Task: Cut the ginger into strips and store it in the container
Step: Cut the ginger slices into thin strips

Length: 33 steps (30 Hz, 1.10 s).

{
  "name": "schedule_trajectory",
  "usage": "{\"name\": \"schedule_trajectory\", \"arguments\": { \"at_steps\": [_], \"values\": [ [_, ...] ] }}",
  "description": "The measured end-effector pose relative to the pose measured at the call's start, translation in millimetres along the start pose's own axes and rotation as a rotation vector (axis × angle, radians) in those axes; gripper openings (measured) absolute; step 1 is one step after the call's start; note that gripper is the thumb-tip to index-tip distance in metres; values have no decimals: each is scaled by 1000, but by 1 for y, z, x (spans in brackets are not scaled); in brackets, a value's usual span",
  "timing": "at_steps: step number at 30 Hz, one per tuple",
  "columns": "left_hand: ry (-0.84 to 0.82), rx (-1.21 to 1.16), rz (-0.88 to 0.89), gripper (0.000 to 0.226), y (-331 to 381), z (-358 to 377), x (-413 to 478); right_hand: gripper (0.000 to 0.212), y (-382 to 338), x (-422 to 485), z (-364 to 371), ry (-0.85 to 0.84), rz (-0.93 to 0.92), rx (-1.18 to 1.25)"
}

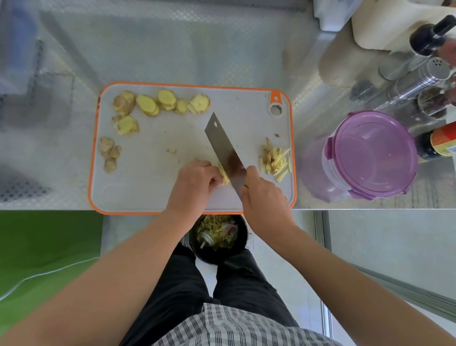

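While the left hand [195, 181] curls its fingers over a small stack of ginger [224, 175] near the front edge of the cutting board [159, 192], the right hand [264, 200] grips the wide knife [222, 142], and the blade rests against the ginger. Cut strips [275, 159] lie by the board's right edge. More slices [160, 101] wait near its far left corner. The container [369, 156], lid on, sits on the desk [151, 44] just beside the board's right edge. Ginger is hard, light and probably a bit wet, so it may slip; hold it flat side down, fingertips tucked back.
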<state>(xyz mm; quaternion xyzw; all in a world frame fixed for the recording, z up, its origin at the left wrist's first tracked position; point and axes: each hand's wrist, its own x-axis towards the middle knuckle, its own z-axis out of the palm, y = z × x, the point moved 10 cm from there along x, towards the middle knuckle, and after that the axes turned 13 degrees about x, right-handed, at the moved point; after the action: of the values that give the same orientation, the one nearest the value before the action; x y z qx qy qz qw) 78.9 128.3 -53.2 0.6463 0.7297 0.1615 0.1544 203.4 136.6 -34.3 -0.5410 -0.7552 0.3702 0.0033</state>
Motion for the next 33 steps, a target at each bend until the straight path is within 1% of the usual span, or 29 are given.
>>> {"name": "schedule_trajectory", "arguments": {
  "at_steps": [4,10,15,18,20,26,29,31,33],
  "values": [
    [6,-11,12,19,1,0,0,18,1,-2,4,-46,24,-48],
    [-8,-12,46,19,1,7,1,20,2,7,15,-65,77,-79],
    [4,7,47,11,3,4,-1,14,2,7,27,3,62,-121],
    [52,29,20,9,5,-1,-4,17,2,6,28,21,54,-120],
    [71,13,-58,7,2,-5,-8,16,2,6,27,21,46,-118],
    [15,-193,-481,3,-23,7,-16,15,1,5,27,13,52,-111],
    [-35,-405,-751,15,-41,23,-27,19,2,6,26,-2,60,-89],
    [-58,-519,-846,17,-46,31,-33,20,1,7,22,-16,55,-60],
    [-51,-595,-880,14,-47,34,-35,13,-2,5,13,-17,41,-12]
  ]
}}
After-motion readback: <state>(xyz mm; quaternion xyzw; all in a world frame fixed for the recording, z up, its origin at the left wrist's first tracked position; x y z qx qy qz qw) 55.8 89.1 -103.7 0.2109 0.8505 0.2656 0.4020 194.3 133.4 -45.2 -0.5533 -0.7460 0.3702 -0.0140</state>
